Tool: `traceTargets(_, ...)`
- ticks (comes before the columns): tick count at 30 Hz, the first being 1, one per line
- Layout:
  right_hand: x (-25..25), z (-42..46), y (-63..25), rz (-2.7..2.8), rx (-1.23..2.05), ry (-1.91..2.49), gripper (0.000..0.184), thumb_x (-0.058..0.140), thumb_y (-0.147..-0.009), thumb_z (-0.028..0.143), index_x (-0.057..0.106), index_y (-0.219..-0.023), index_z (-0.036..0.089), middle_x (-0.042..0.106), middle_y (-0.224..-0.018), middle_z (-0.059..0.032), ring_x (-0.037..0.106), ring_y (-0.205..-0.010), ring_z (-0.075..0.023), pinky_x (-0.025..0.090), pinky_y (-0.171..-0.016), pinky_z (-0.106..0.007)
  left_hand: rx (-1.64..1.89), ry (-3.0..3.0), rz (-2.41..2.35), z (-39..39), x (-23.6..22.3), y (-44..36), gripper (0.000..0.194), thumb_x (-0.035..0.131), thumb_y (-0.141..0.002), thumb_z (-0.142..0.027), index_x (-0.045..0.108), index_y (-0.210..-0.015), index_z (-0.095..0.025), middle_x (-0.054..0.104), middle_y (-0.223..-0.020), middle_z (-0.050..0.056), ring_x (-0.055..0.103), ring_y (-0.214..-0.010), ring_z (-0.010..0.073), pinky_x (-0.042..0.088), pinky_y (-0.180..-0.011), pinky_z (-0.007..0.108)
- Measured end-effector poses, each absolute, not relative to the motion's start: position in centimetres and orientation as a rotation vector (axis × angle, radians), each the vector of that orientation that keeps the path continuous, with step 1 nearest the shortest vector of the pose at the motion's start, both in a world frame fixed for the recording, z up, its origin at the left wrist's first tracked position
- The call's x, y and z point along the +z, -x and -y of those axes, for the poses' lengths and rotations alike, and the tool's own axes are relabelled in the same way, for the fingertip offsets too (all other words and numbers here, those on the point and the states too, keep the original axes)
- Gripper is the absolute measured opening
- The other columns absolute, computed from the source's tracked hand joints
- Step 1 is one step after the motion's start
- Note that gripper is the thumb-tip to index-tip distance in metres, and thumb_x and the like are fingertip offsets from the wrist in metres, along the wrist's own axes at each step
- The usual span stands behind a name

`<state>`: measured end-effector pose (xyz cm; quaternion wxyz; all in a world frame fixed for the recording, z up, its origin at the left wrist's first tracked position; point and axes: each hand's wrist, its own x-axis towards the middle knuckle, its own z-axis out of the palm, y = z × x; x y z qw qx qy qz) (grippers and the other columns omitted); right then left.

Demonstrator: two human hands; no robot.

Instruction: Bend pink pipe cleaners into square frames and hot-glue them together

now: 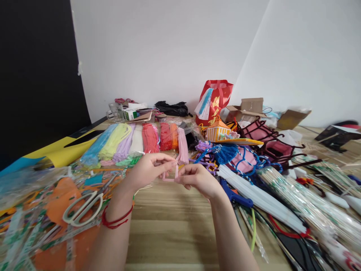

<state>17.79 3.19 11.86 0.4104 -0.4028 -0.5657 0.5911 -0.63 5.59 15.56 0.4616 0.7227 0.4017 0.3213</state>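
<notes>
Between my two hands, above the middle of the wooden table, is a pink pipe cleaner bent into a squarish loop. My left hand pinches its upper left side with thumb and forefinger. At the right side of the loop, my right hand grips it between thumb and fingers. Just behind the hands lies a bundle of pale pink pipe cleaners. Part of the loop is hidden by my left fingers.
White-handled scissors lie on orange scraps at the left. Bundles of coloured pipe cleaners line the back. A blue glue gun, white sticks and packs of wooden sticks lie at the right. A red bag stands behind.
</notes>
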Motion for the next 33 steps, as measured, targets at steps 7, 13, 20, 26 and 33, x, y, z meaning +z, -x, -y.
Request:
traceTargets(7, 11.9, -3.1, -17.6, 1.491, 1.495, 1.038, 0.013, 0.072, -0.063, 0.026, 0.066, -0.065, 0.014, 0.053, -0.052, 0.0042, 0.041, -0.044, -0.0067, 0.029, -0.046, -0.022, 0.749, -1.893, -1.086, -5.9, 15.2, 0.4, 0.022, 0.063, -0.075, -0.035, 0.072, -0.07, -0.016, 0.068, -0.065, 0.001, 0.054, -0.055, 0.0108, 0.04, -0.047, 0.019)
traceTargets(13, 11.4, -3.4, -17.9, 1.569, 1.48, 1.052, 0.021, 0.075, -0.062, 0.03, 0.066, -0.071, 0.014, 0.056, -0.055, 0.0037, 0.045, -0.048, -0.0075, 0.035, -0.048, -0.021, 0.695, -1.925, -1.128, -6.2, 14.5, 0.7, 0.026, 0.061, -0.076, -0.039, 0.071, -0.071, -0.016, 0.062, -0.055, -0.001, 0.051, -0.045, 0.0092, 0.037, -0.043, 0.019)
traceTargets(20, 10.9, -3.0, -17.9, 1.767, 1.237, 1.246, 0.008, 0.065, -0.067, 0.015, 0.067, -0.075, 0.015, 0.057, -0.054, 0.003, 0.051, -0.05, -0.0098, 0.039, -0.049, -0.02, 0.603, -2.011, -1.15, -6.9, 12.8, 0.8, 0.029, 0.06, -0.078, -0.042, 0.071, -0.073, -0.015, 0.063, -0.055, 0.0, 0.056, -0.049, 0.0118, 0.039, -0.047, 0.019)
traceTargets(26, 6.3, 0.5, -16.7, 1.921, 0.957, 1.428, 0.016, 0.057, -0.069, 0.006, 0.067, -0.064, 0.017, 0.066, -0.064, -0.0011, 0.056, -0.056, -0.0123, 0.042, -0.055, -0.021, 0.53, -2.149, -1.14, -5.4, 6.0, 0.5, 0.026, 0.058, -0.081, -0.036, 0.073, -0.072, -0.016, 0.066, -0.067, 0.002, 0.058, -0.05, 0.0119, 0.041, -0.05, 0.021)
traceTargets(33, 0.8, 4.7, -15.9, 2.003, 0.645, 1.33, 0.017, 0.057, -0.077, 0.006, 0.067, -0.073, 0.019, 0.064, -0.08, -0.0042, 0.057, -0.077, -0.0167, 0.045, -0.073, -0.026, 0.624, -2.201, -1.144, -2.5, 0.6, 0.6, 0.019, 0.057, -0.084, -0.03, 0.074, -0.083, -0.022, 0.062, -0.082, 0.004, 0.059, -0.08, 0.0166, 0.046, -0.075, 0.028)
